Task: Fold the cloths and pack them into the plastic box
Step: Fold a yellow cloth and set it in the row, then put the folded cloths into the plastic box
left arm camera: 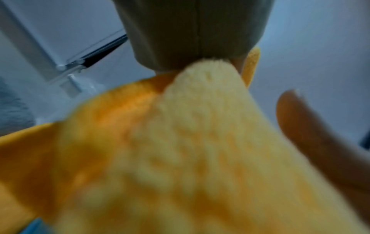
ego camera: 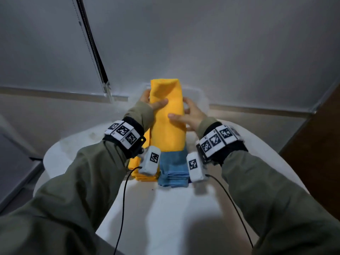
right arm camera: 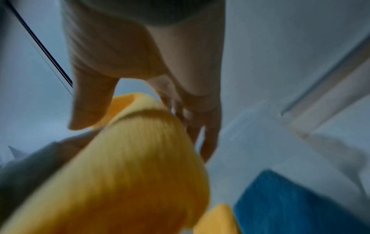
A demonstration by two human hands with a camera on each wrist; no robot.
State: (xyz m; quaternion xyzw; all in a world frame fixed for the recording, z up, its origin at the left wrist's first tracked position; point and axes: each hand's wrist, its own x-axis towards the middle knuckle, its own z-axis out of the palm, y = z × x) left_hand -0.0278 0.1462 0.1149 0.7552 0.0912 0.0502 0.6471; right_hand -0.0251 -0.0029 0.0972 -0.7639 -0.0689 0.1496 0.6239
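I hold a folded yellow cloth [ego camera: 168, 115] lengthwise in the air above the table. My left hand [ego camera: 153, 101] grips its left edge, thumb on top and fingers underneath. My right hand [ego camera: 185, 115] grips the right edge the same way. In the left wrist view the yellow cloth [left arm camera: 160, 158] fills most of the frame, blurred. The right wrist view shows my thumb [right arm camera: 90, 102] on the yellow cloth [right arm camera: 140, 166]. The clear plastic box [ego camera: 195, 94] lies just beyond the cloth, mostly hidden. A blue cloth stack [ego camera: 173, 168] and a yellow cloth stack [ego camera: 141, 172] sit under my wrists.
The white table [ego camera: 165, 218] has a rounded edge; a wall with a window blind [ego camera: 55, 43] stands close behind it. A dark wooden panel [ego camera: 316, 144] is at the right. Cables hang from both wrist cameras across the near table.
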